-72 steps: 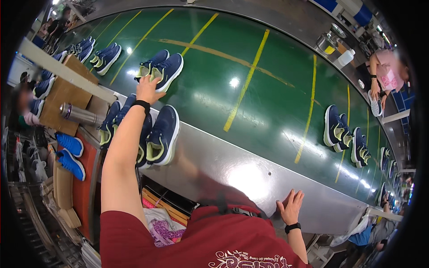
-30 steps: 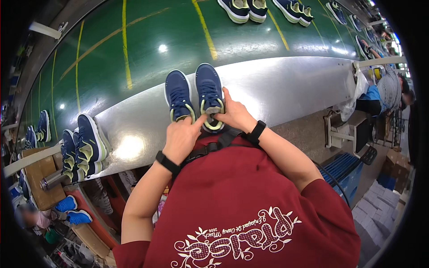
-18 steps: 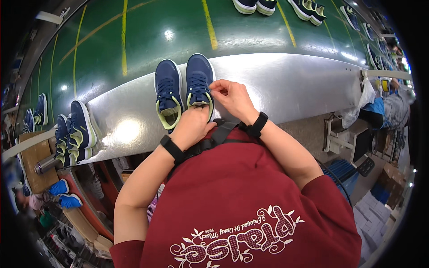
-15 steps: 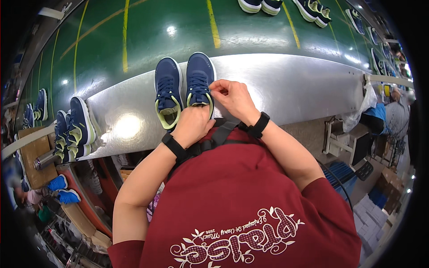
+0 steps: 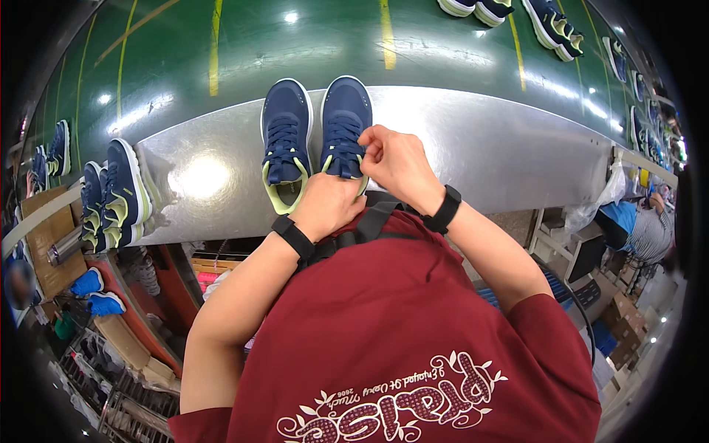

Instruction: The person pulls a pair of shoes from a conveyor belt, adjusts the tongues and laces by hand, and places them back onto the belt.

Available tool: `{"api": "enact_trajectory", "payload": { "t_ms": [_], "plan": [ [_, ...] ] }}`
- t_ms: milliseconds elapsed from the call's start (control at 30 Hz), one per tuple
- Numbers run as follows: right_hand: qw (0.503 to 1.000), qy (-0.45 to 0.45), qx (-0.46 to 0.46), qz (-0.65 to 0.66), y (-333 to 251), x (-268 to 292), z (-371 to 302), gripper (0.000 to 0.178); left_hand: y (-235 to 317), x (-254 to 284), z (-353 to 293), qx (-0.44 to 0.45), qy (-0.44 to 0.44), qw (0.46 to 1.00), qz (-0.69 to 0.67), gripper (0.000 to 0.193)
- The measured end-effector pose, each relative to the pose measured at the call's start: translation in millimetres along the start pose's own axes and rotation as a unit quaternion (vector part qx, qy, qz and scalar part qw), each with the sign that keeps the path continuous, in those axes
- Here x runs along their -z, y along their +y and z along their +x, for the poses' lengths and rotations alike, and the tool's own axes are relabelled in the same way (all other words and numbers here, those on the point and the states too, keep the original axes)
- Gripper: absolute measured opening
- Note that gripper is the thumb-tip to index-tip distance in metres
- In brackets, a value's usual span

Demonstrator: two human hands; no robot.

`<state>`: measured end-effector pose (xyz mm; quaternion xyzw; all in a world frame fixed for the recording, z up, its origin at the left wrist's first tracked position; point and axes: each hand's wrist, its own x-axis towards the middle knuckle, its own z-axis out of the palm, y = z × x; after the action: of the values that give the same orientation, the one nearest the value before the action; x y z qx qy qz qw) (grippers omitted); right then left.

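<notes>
The left hand (image 5: 330, 201) hides its fingertips and part of one shoe (image 5: 346, 111) from us; we cannot tell whether the right hand (image 5: 397, 162) pinches anything (the top edge crops two shoes (image 5: 495, 10)).

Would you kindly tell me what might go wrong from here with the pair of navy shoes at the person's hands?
The left hand covers much of the right-hand shoe's opening, so a flaw inside might go unnoticed. The right hand is at the side of that shoe's laces, where a tug could shift the shoe. The left-hand shoe stands close beside it on the metal ledge, so a knock might move both.
</notes>
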<state>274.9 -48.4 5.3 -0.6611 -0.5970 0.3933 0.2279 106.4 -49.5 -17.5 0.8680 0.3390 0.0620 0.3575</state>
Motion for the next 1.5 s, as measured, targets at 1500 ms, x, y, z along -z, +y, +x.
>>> {"api": "enact_trajectory", "payload": {
  "t_ms": [1500],
  "plan": [
    [0.995, -0.036, -0.042, -0.078, 37, -13, -41, 0.063, 14, 34, 29, 0.235, 0.139, 0.955, -0.119, 0.022]
  ]
}}
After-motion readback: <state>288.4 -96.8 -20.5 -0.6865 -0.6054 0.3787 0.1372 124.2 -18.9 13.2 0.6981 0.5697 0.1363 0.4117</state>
